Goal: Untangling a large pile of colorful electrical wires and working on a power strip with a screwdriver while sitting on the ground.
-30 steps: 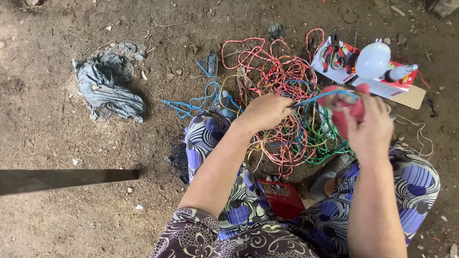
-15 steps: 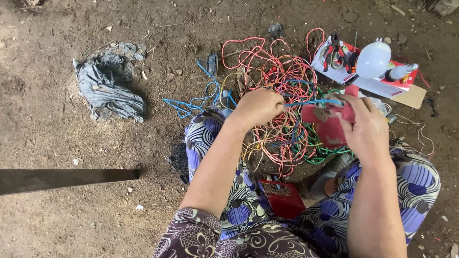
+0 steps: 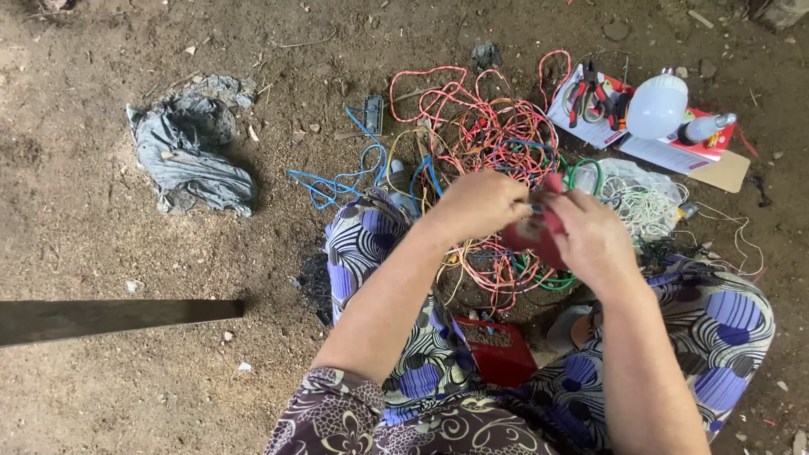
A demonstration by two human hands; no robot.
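I sit on the dirt floor in a patterned dress with a tangle of red, green, yellow and blue wires [image 3: 493, 135] in front of my knees. My right hand [image 3: 590, 236] grips a small red object [image 3: 531, 238] above the tangle. My left hand [image 3: 476, 205] is closed beside it, its fingers pinching at the object's top edge where a thin wire end seems to meet it. What the object is stays partly hidden by both hands.
A crumpled grey cloth [image 3: 190, 152] lies at the left. At the back right are pliers [image 3: 594, 97] on paper, a white bulb [image 3: 657, 105] and cardboard [image 3: 716, 168]. White wire [image 3: 645, 198] is bunched at the right. A dark plank [image 3: 109, 318] crosses the left. A red box [image 3: 504, 354] rests between my legs.
My hands have come together: the right hand with the red object moved left and lower, and the left hand now meets it over the wires.
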